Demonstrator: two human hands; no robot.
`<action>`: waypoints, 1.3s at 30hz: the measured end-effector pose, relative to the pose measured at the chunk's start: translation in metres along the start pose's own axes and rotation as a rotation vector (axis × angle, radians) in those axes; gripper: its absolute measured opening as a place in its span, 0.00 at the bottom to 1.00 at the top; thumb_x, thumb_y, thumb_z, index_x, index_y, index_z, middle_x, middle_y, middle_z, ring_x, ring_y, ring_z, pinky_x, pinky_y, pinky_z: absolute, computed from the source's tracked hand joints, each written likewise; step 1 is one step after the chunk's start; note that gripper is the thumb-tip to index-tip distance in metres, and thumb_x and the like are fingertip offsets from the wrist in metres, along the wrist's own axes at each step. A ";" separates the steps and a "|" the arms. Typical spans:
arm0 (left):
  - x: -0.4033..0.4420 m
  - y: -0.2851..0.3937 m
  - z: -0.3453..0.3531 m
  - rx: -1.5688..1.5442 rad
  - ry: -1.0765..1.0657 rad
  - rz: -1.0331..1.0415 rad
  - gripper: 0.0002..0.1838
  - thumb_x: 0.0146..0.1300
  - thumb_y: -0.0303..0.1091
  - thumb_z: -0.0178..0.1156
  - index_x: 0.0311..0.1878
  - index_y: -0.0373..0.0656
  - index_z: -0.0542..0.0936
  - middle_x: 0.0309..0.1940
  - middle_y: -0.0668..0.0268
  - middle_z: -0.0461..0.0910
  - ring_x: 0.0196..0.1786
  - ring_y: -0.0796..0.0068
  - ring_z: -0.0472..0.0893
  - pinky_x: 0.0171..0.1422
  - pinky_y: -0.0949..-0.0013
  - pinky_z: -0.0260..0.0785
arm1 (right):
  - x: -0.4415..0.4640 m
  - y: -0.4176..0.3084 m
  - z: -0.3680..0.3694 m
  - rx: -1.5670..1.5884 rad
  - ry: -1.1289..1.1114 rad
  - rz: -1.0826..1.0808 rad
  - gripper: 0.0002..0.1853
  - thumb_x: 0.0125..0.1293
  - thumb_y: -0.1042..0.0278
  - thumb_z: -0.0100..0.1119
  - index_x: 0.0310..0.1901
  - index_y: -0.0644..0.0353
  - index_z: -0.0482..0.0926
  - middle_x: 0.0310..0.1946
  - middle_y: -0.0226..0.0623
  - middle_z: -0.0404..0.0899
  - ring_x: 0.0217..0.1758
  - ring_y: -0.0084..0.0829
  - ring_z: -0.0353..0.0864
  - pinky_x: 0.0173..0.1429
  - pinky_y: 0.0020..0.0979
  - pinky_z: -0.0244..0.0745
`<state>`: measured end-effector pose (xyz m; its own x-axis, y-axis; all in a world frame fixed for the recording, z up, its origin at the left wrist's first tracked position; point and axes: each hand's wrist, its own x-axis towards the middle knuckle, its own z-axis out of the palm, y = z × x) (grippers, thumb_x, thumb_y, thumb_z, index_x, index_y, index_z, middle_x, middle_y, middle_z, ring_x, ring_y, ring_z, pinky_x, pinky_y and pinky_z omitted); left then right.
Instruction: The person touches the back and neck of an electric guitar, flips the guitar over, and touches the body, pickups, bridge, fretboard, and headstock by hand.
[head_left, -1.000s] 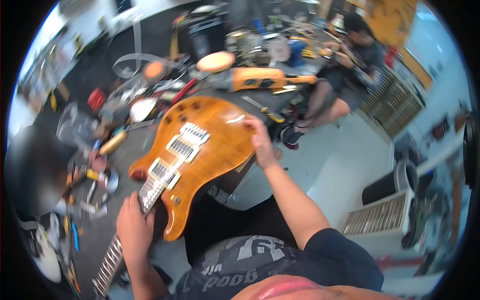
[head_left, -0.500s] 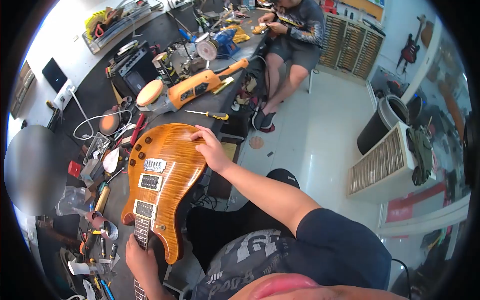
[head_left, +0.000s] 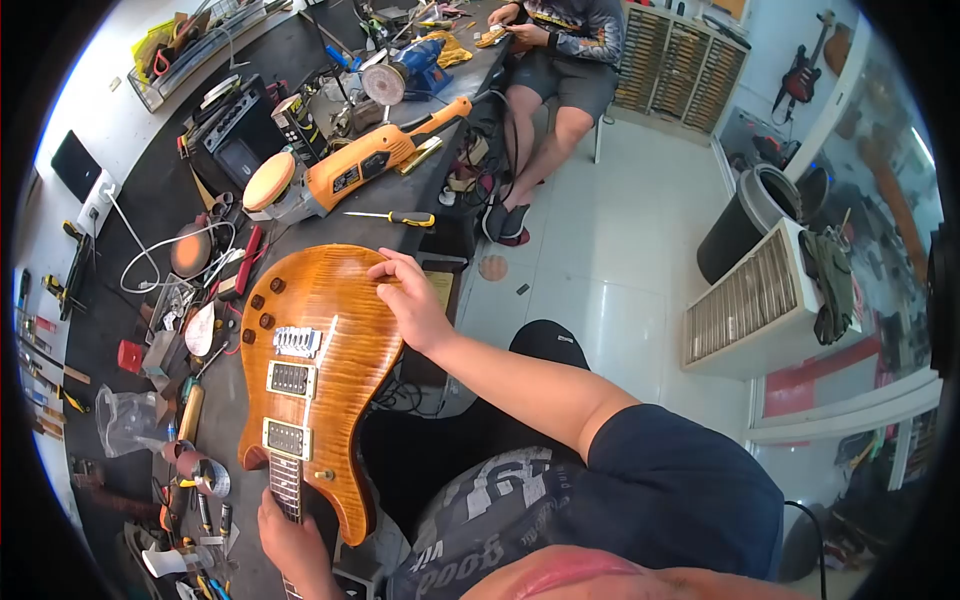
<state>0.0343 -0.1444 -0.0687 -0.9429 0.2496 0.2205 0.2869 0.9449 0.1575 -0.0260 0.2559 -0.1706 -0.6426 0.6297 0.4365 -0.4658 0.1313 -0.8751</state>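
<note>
An electric guitar [head_left: 335, 385] with an amber flamed top lies face up at the bench's front edge, its neck pointing down toward me. Two pickups, a metal bridge and several dark knobs show on its face. My left hand [head_left: 295, 545] is wrapped around the neck [head_left: 285, 480] near the body; its fingers are partly hidden underneath. With fingers and thumb bent over the rim, my right hand [head_left: 412, 305] grips the far right edge of the body. Beyond the guitar lie an orange power polisher [head_left: 355, 170] and a yellow-handled screwdriver [head_left: 400, 218].
The dark workbench [head_left: 225, 385] carries sandpaper rolls [head_left: 205, 472], a blue bench grinder [head_left: 405, 75], a white cable and many loose tools. Another person [head_left: 565, 80] sits at the far end, hands on a small item. A black bin [head_left: 745, 225] stands on the right.
The view has turned slightly, so the bench and room shift left and up. Both hands keep their hold on the guitar, whose lower horn sits slightly lower in the picture.
</note>
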 end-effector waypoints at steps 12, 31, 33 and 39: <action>0.008 0.007 -0.004 0.026 -0.012 -0.027 0.33 0.61 0.18 0.69 0.73 0.28 0.81 0.66 0.39 0.87 0.70 0.34 0.84 0.76 0.43 0.76 | 0.013 -0.148 -0.018 0.190 -0.277 -0.105 0.10 0.78 0.71 0.70 0.56 0.61 0.82 0.55 0.40 0.83 0.62 0.35 0.83 0.73 0.39 0.75; 0.014 0.020 -0.011 0.039 -0.040 0.031 0.25 0.68 0.31 0.71 0.67 0.31 0.84 0.57 0.40 0.89 0.63 0.33 0.87 0.68 0.42 0.79 | -0.016 -0.305 -0.005 1.296 -1.010 -0.455 0.05 0.66 0.73 0.72 0.37 0.66 0.87 0.35 0.38 0.89 0.37 0.33 0.87 0.45 0.36 0.79; 0.016 0.020 -0.010 0.002 -0.032 0.010 0.25 0.69 0.31 0.70 0.66 0.31 0.85 0.57 0.40 0.90 0.63 0.33 0.87 0.68 0.42 0.79 | -0.022 -0.281 -0.002 1.188 -1.080 -0.411 0.05 0.64 0.74 0.72 0.35 0.67 0.88 0.33 0.38 0.89 0.36 0.33 0.87 0.43 0.36 0.79; 0.011 0.007 -0.004 0.009 0.029 0.007 0.37 0.61 0.20 0.75 0.77 0.34 0.81 0.67 0.43 0.86 0.68 0.36 0.86 0.73 0.44 0.78 | -0.061 -0.195 -0.003 0.418 -1.466 -0.111 0.10 0.70 0.66 0.66 0.35 0.64 0.87 0.33 0.41 0.88 0.40 0.44 0.88 0.47 0.44 0.81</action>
<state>0.0269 -0.1357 -0.0610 -0.9355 0.2506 0.2491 0.2924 0.9448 0.1476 0.1055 0.1938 -0.0273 -0.4939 -0.6896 0.5296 -0.5226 -0.2514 -0.8147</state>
